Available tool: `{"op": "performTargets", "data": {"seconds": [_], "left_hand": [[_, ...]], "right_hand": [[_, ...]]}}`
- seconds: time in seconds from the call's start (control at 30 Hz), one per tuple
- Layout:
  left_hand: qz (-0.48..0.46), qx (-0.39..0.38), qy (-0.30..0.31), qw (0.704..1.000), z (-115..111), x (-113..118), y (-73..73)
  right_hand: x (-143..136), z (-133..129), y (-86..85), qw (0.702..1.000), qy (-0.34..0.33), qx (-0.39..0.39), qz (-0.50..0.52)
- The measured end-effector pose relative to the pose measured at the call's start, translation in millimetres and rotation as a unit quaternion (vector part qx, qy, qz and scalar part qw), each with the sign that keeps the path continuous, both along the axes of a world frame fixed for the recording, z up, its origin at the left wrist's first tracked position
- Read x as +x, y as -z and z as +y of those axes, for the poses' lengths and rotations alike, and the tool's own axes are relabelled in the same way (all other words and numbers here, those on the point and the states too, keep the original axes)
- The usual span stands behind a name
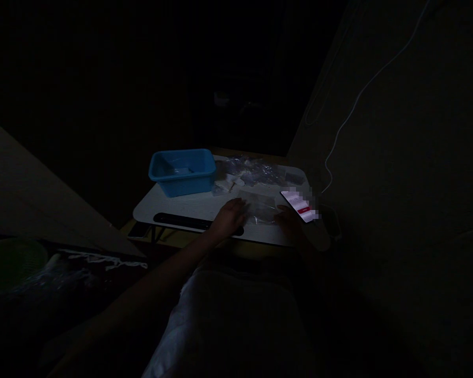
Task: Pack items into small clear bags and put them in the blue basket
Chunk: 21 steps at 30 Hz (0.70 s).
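Note:
A clear plastic bag point(260, 206) lies on the small white table, between my two hands. My left hand point(229, 216) has its fingers closed at the bag's left edge. At the bag's right edge, my right hand point(289, 220) is in deep shadow, its fingertips closed on the film. Just beyond the right hand, a phone point(299, 206) with a lit screen rests on the tabletop. Farther back lies a heap of crinkled clear plastic point(252, 170), with small pale pieces point(230, 184) at its near left side. The dim light hides finer detail.
A blue plastic basin point(187, 181) stands at the table's point(145, 207) back left. A dark slot point(181, 220) runs along the near edge. A white cable point(352, 107) hangs down at the right. A green basket point(13, 265) sits low at the far left.

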<state>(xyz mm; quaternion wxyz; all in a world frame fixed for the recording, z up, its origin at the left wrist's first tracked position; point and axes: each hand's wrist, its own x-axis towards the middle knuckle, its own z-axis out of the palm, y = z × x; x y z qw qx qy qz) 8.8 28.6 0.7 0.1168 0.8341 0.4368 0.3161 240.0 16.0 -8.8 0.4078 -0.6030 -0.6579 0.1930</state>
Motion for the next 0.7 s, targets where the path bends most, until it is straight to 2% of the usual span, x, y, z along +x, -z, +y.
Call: {"op": "performTargets", "data": {"seconds": [0.1,0.27,0.53,0.7], "left_hand": [[0.097,0.028,0.018,0.995,-8.3,8.1,3.0],[0.178,0.014,-0.011,0.984,-11.8,10.1,5.2],[0.203,0.002,-0.012,0.979,-14.8,8.8,2.5],[0.19,-0.009,-0.051,0.98,-14.1,11.6,4.6]], "right_hand": [[-1.3,1.3,0.1,1.0,0.008,0.0,-0.014],[-0.8,-0.3,0.2,0.999,0.014,-0.004,-0.029],[-0.7,0.3,1.5,0.998,0.047,0.007,-0.032],[0.1,0.5,0.2,0.998,0.051,0.014,-0.041]]}}
